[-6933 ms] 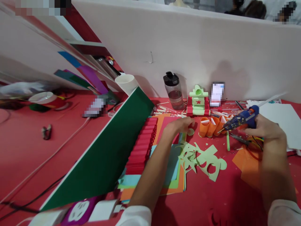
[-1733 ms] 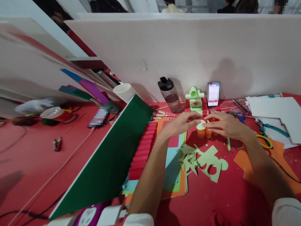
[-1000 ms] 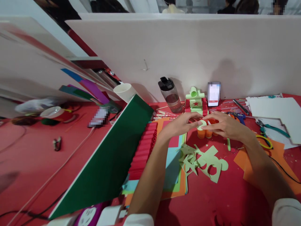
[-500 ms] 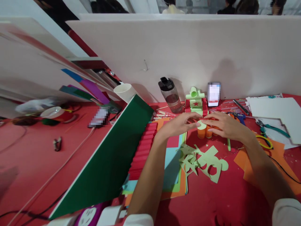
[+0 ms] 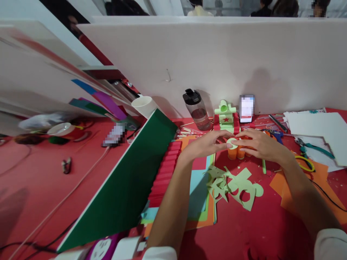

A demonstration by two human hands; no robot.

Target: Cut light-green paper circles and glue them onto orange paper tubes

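Observation:
Several small orange paper rolls [image 5: 232,154] stand upright on the red table, partly hidden behind my right hand. A pale green paper disc [image 5: 232,143] lies on top of the leftmost roll. From the left, my left hand [image 5: 213,143] reaches it, thumb and fingertips at its edge. My right hand [image 5: 260,144] meets the disc from the other side, its fingers bent over the rolls. Between them, the fingertips hold the disc in place. Just behind stands a pale green and red paper model [image 5: 226,118] with a red star. Cut pale green scraps [image 5: 240,189] lie in front.
Left of my arm are stacked coloured sheets [image 5: 197,191], red pleated paper [image 5: 165,173] and a leaning green board [image 5: 119,195]. A water bottle [image 5: 199,113] and a phone [image 5: 246,108] stand at the back wall. Pliers [image 5: 316,148], yellow-handled scissors [image 5: 306,164] and orange paper [image 5: 311,187] lie right.
My fingertips shift slightly around the green disc, which shows a little differently. At the upper left, a bit of another person comes into view behind the panel. The rest stays put.

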